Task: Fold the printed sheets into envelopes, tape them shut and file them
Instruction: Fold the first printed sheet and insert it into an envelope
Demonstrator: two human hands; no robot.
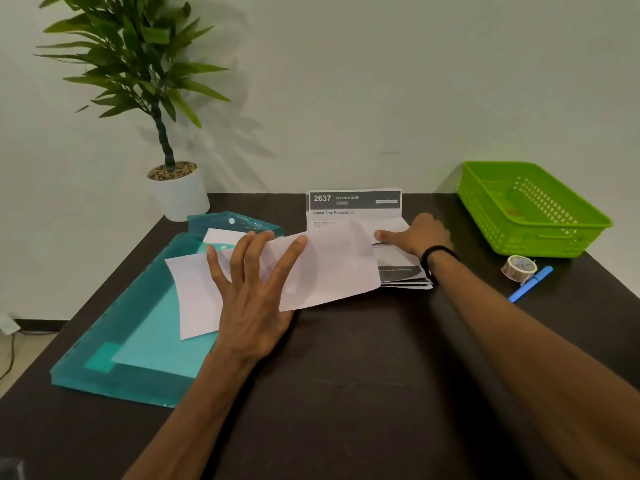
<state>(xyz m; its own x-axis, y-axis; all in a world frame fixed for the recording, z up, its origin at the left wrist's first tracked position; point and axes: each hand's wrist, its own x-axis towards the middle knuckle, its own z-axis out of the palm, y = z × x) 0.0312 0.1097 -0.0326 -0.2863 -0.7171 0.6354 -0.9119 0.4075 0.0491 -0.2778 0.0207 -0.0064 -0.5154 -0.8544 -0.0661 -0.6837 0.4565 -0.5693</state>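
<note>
A white sheet (332, 268), blank side up, curves above the dark table (346, 375). My left hand (252, 289) lies on top of it with fingers spread and straight. Behind it sits a stack of printed sheets (353, 202) with a dark header reading 2637. My right hand (419, 235) rests flat on that stack, fingers pointing left toward the lifted sheet's edge. A teal plastic folder (138, 341) lies at the left, partly under the sheet. A roll of tape (518, 267) and a blue pen (530, 284) lie at the right.
A green plastic basket (533, 209) stands at the back right corner. A potted plant in a white pot (178, 192) stands at the back left, against the wall. The table's front part is bare dark surface.
</note>
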